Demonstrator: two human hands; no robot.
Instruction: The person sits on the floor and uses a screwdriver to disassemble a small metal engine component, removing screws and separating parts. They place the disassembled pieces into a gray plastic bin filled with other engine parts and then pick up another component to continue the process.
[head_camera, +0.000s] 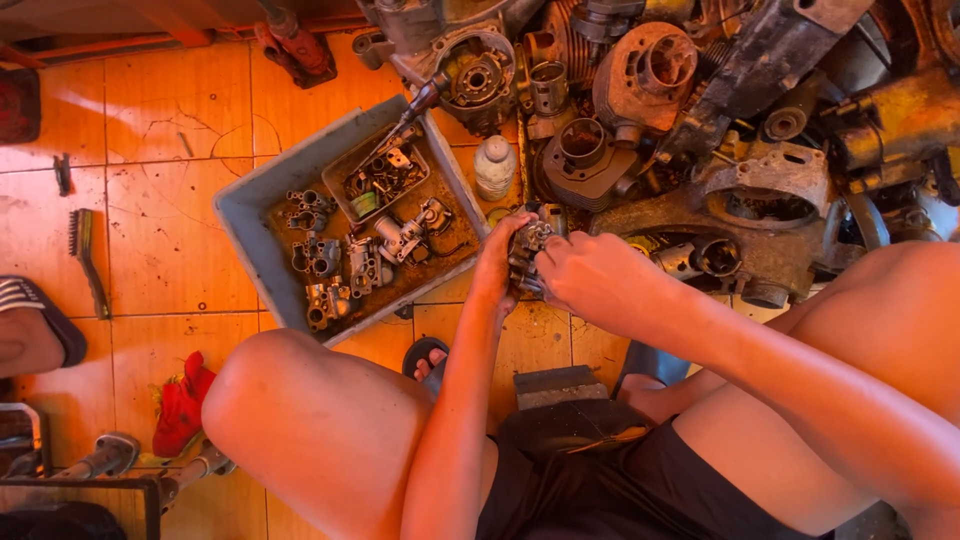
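Both hands hold one small grimy metal engine part (531, 243), like a carburettor, above the tiled floor between my knees. My left hand (495, 262) grips its left side with fingers curled up around it. My right hand (590, 280) closes over its right side from above, hiding much of the part. Just left of the hands stands a grey plastic tray (243, 215) with several similar dirty metal parts lying in it and a smaller tray (340, 165) inside.
A heap of engine cylinders and casings (640, 110) fills the floor ahead and to the right. A small white plastic bottle (494, 165) stands by the tray. A wire brush (85, 260), a red rag (180, 405) and another person's sandalled foot (30, 330) lie at left.
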